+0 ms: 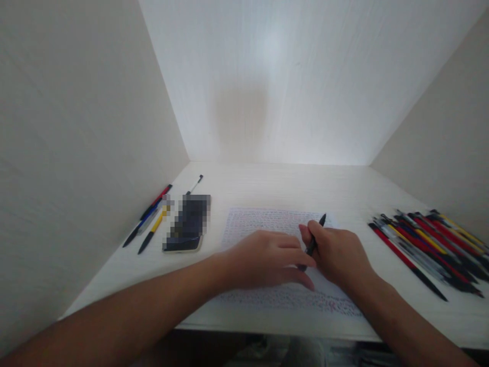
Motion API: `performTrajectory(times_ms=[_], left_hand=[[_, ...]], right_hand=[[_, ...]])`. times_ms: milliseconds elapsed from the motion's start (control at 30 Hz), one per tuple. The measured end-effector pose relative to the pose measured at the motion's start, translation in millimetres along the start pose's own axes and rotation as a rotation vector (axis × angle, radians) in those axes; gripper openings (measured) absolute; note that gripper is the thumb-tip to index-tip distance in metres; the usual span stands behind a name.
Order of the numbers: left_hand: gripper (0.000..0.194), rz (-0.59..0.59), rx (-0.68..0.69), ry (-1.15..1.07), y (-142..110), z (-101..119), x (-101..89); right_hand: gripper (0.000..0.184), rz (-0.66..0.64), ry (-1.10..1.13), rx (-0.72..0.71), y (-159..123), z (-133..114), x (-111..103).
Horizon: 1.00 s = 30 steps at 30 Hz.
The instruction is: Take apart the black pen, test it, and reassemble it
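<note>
My right hand [340,255] is closed around a black pen [312,245], which slants with its upper end pointing up and to the right. My left hand [271,260] is stretched out from the left over the paper, palm down, its thumb and fingers apart. Its fingertips cross in front of the pen's lower end, close against the right hand; whether they press on the pen is hard to tell. Beneath both hands lies a sheet of paper [263,219] covered in small handwriting, its middle hidden by them.
A dark phone [189,224], partly pixelated, lies left of the paper. Several pens [153,229] are beside the left panel, and a thin white-and-black pen [194,184] lies behind the phone. A large spread of pens [431,244] covers the right side. Pale panels enclose the desk [267,183].
</note>
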<state>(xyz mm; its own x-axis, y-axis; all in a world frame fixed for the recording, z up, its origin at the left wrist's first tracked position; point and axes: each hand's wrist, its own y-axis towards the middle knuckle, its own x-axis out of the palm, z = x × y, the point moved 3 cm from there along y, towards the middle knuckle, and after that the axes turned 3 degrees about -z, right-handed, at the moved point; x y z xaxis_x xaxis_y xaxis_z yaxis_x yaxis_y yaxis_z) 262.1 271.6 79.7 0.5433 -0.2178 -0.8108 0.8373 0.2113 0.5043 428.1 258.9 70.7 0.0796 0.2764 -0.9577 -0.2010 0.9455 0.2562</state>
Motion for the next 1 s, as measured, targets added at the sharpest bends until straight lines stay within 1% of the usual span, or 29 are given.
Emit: performTrajectory(times_ms=[133, 200, 333, 400, 633, 767, 800, 900, 1000], left_hand=[[0.028, 0.012, 0.010, 0.035, -1, 1, -3.4], [0.023, 0.046, -0.012, 0.034, -3, -2, -6.8], [0.021, 0.062, -0.083, 0.029, -6, -12, -10.6], [0.021, 0.065, -0.093, 0.034, -6, -14, -11.4], [0.029, 0.035, -0.057, 0.076, -6, -8, -10.9], [0.033, 0.037, -0.005, 0.119, -9, -4, -10.0], [0.033, 0.032, 0.010, 0.132, -10, -3, -9.1], [0.034, 0.029, 0.043, 0.164, -12, 3, -6.5], [0.038, 0.016, 0.064, 0.188, -12, 7, -5.0]], right_hand=[[0.037, -0.004, 0.028, 0.047, -1, -2, -4], [0.037, 0.004, 0.047, 0.076, 0, -1, -5], [0.035, 0.032, 0.072, 0.123, 1, 3, -7], [0.033, 0.042, 0.077, 0.128, 1, 5, -9], [0.031, 0.062, 0.088, 0.041, -6, -3, -18], [0.014, 0.001, 0.103, -0.062, -17, -14, -25], [0.012, -0.014, 0.108, -0.080, -19, -16, -27], [0.014, -0.064, 0.123, -0.111, -27, -22, -32], [0.014, -0.083, 0.118, -0.105, -35, -24, -36]])
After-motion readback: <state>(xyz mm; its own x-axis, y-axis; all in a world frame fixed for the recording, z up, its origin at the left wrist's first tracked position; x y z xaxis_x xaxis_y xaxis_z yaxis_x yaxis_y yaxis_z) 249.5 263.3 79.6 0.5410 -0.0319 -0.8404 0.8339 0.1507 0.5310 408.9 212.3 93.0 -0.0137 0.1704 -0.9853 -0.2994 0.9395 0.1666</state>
